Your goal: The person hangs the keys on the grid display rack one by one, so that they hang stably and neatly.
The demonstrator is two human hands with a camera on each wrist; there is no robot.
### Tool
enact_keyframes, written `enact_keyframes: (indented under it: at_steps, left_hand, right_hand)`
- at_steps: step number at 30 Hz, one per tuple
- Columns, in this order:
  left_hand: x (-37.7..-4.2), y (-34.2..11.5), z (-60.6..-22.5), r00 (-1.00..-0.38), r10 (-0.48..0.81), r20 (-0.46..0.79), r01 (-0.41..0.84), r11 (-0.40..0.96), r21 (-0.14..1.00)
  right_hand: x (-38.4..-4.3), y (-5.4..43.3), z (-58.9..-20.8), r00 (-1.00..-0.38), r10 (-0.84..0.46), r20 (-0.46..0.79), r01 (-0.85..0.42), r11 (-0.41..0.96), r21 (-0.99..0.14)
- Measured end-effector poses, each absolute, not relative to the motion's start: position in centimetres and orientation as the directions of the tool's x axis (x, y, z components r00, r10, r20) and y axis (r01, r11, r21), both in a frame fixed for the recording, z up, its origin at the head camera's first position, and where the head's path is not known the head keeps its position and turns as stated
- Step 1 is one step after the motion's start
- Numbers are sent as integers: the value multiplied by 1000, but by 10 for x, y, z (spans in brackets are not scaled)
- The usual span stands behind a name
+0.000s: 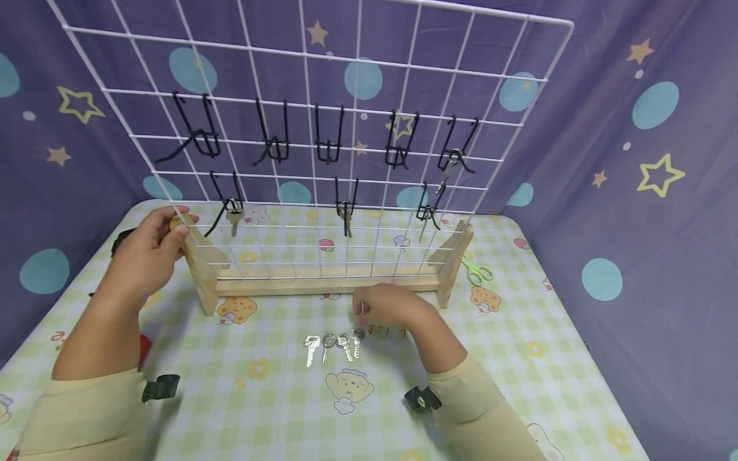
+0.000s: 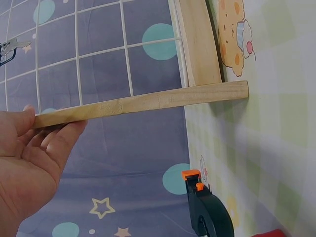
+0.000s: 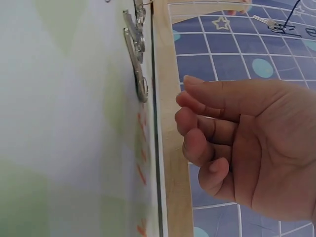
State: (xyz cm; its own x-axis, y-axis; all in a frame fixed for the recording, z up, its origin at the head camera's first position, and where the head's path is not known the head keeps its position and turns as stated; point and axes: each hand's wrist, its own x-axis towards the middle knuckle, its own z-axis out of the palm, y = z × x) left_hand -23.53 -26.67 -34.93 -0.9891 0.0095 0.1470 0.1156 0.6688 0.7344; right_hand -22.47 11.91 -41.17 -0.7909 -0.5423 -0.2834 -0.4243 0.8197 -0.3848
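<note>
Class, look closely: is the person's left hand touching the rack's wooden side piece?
Touching. The left wrist view shows it plainly: the left hand grips the wooden side piece, its thumb and fingers meeting the wood with no gap.

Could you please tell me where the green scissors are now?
In the head view, the green scissors lie on the table at right, beside the right wooden leg of the wire rack, which partly hides them.

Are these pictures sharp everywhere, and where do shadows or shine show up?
Head view: keys glint, and a soft shadow lies beside the left sleeve; left wrist view: a soft shadow falls on the tablecloth near the wooden stand; right wrist view: the tablecloth's foreground looks blurred, the right hand clearer.
</note>
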Motion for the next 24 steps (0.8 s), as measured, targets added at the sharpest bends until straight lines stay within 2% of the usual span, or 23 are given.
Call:
enact_keyframes:
  at_steps: [17,24]
  left_hand:
    - [-235,-267,-348,-990,13,140,114,660,743]
    - [-236,-267,-350,-991,5,133,103,657,747]
  right_hand:
    - [-229,115,-427,-777,-551,-304,-484,832,-270]
    - [-228,114,-429,-759,-565,-324,-480,821,-308]
